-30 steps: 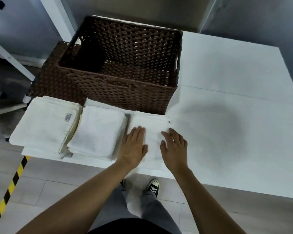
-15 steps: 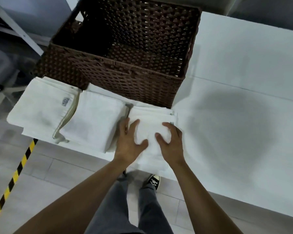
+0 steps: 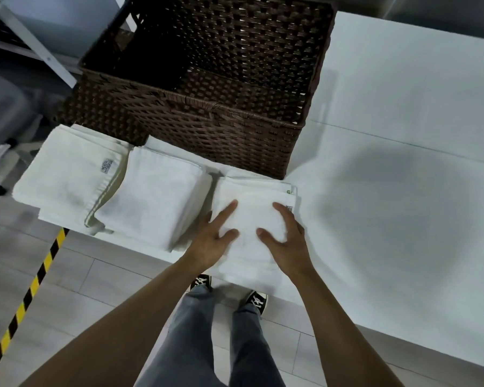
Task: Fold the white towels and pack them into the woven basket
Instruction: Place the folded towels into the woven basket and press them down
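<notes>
Towels, all white and folded, lie in a row along the near edge of the white surface point(image 3: 403, 113), just in front of the woven basket point(image 3: 204, 127). Farthest left is the labelled towel point(image 3: 65, 177), its small grey tag facing up; overlapping its right edge is the middle towel point(image 3: 154, 199), a thick folded stack. Right of that, across a narrow gap, is the right-hand towel point(image 3: 252, 196), the one being handled, with its near end overhanging the surface edge and its long axis running from the person toward the basket. The left hand point(image 3: 211, 241) rests on its left side and the right hand point(image 3: 287, 238) on its right side; both have fingers spread and lying flat on the cloth, thumbs turned inward toward each other, pinching nothing. Each hand sits about equally near, so neither has the advantage. The basket stands directly beyond the fingers, its near wall almost touching the towel's far end, so I judge that the coming move means gripping both sides, lifting over that wall and setting the towel down inside. Dark and deep, the basket looks to hold nothing yet; its shadowed left corner cannot be read clearly.
</notes>
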A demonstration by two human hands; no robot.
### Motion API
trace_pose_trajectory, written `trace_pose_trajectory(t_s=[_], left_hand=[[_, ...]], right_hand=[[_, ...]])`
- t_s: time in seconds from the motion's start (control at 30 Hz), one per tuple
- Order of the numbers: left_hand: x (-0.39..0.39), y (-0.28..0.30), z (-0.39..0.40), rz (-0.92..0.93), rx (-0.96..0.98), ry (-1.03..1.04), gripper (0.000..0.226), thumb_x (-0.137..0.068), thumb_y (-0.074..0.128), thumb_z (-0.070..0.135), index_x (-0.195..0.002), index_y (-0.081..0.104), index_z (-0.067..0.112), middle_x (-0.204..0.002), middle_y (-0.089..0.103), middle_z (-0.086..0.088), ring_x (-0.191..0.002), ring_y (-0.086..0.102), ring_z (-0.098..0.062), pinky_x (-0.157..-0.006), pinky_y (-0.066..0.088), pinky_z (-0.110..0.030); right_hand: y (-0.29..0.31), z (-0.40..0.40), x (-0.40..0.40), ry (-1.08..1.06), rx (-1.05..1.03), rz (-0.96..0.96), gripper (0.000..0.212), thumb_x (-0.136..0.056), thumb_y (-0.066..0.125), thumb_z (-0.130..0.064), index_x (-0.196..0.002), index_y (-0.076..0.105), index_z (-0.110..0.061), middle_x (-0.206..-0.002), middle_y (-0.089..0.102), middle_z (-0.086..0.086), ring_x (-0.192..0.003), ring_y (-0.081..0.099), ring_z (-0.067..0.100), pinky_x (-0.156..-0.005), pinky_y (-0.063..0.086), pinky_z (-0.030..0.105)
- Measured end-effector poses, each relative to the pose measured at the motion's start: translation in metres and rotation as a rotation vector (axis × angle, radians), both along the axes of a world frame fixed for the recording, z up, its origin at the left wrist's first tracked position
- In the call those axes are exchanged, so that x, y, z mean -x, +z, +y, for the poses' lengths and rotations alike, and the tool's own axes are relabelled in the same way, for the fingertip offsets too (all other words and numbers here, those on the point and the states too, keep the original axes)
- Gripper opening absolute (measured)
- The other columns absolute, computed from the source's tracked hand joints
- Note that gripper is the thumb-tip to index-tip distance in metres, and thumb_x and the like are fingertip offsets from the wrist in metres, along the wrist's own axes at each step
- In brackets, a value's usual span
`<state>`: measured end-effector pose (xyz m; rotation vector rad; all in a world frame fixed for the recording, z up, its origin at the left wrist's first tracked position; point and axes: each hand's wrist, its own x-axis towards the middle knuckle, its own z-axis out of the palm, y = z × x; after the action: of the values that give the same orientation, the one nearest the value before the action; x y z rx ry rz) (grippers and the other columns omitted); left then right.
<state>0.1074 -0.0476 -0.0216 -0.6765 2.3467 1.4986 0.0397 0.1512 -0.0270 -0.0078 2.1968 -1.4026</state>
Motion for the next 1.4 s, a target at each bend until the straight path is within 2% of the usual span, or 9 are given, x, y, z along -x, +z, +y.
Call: trace_pose_trajectory(t_s=[0.13,0.4,0.53,0.7,0.83,0.93,1.1,1.27,1.4], left_hand=[[-0.015,-0.004,0.008,0.036,-0.164,0.027,0.069,-0.080,0.073,0.047,-0.144,0.047,0.050,-0.141,0.054,0.007,-0.128,0.053,-0.006,-0.108,0.048,-0.034],[-0.034,-0.014,0.032,0.023,-0.223,0.036,0.070,-0.073,0.075,0.060,-0.139,0.050,0.055,-0.141,0.049,-0.001,-0.133,0.048,-0.012,-0.114,0.041,-0.038],[-0.046,-0.008,0.048,0.000,-0.130,0.040,0.068,-0.073,0.070,0.061,-0.136,0.043,0.066,-0.135,0.043,-0.002,-0.129,0.042,-0.008,-0.114,0.035,-0.026],[-0.053,-0.003,0.071,0.001,-0.062,0.004,0.069,-0.073,0.066,0.067,-0.134,0.037,0.072,-0.133,0.039,0.000,-0.131,0.038,-0.018,-0.114,0.036,-0.033],[-0.051,-0.006,0.079,0.037,-0.142,0.042,0.061,-0.085,0.077,0.039,-0.132,0.048,0.065,-0.131,0.041,-0.001,-0.124,0.037,0.007,-0.101,0.031,-0.003],[-0.049,-0.008,0.082,0.033,-0.195,0.067,0.058,-0.085,0.077,0.032,-0.130,0.054,0.061,-0.133,0.043,-0.003,-0.117,0.035,0.021,-0.095,0.030,0.004],[-0.051,-0.009,0.087,0.053,-0.208,0.048,0.061,-0.078,0.071,0.046,-0.135,0.051,0.058,-0.149,0.042,0.005,-0.142,0.032,-0.006,-0.117,0.033,-0.028],[-0.046,0.007,0.098,0.144,-0.203,0.038,0.060,-0.086,0.071,0.025,-0.138,0.051,0.049,-0.149,0.042,0.010,-0.136,0.039,0.003,-0.105,0.034,-0.006],[-0.032,0.037,0.102,0.195,-0.189,-0.001,0.061,-0.086,0.070,0.026,-0.138,0.050,0.050,-0.147,0.043,0.012,-0.137,0.039,-0.001,-0.115,0.036,-0.025]], right_hand=[[-0.001,0.019,-0.012,0.016,0.044,-0.071,0.066,-0.085,0.078,-0.043,-0.137,0.041,-0.061,-0.140,0.043,-0.040,-0.130,0.043,-0.006,-0.105,0.040,0.023],[0.003,0.045,-0.041,-0.109,0.119,-0.067,0.066,-0.087,0.080,-0.018,-0.138,0.046,-0.043,-0.126,0.049,-0.041,-0.119,0.048,-0.016,-0.088,0.044,0.004],[0.002,0.056,-0.051,-0.120,0.097,-0.021,0.066,-0.087,0.079,-0.015,-0.137,0.046,-0.042,-0.126,0.047,-0.040,-0.119,0.046,-0.017,-0.089,0.041,0.001],[0.001,0.077,-0.058,-0.132,0.070,-0.017,0.065,-0.088,0.078,-0.015,-0.138,0.045,-0.038,-0.127,0.046,-0.039,-0.115,0.045,-0.021,-0.085,0.040,-0.002],[0.002,0.087,-0.055,-0.118,0.079,-0.035,0.064,-0.089,0.076,-0.011,-0.141,0.045,-0.029,-0.132,0.046,-0.028,-0.111,0.045,-0.025,-0.084,0.040,-0.002],[0.002,0.092,-0.054,-0.111,0.073,-0.026,0.065,-0.088,0.077,-0.012,-0.142,0.045,-0.030,-0.135,0.045,-0.028,-0.113,0.044,-0.024,-0.086,0.038,-0.004],[0.001,0.095,-0.059,-0.123,0.088,-0.002,0.064,-0.088,0.077,-0.010,-0.140,0.047,-0.033,-0.136,0.050,-0.025,-0.119,0.046,-0.019,-0.089,0.038,-0.001],[0.009,0.097,-0.057,-0.176,0.096,0.029,0.064,-0.087,0.078,-0.013,-0.138,0.049,-0.039,-0.130,0.052,-0.034,-0.123,0.049,-0.010,-0.097,0.044,0.012],[0.036,0.103,-0.048,-0.199,0.089,0.090,0.066,-0.085,0.080,-0.013,-0.138,0.049,-0.040,-0.137,0.052,-0.027,-0.125,0.049,-0.005,-0.105,0.048,0.031]])
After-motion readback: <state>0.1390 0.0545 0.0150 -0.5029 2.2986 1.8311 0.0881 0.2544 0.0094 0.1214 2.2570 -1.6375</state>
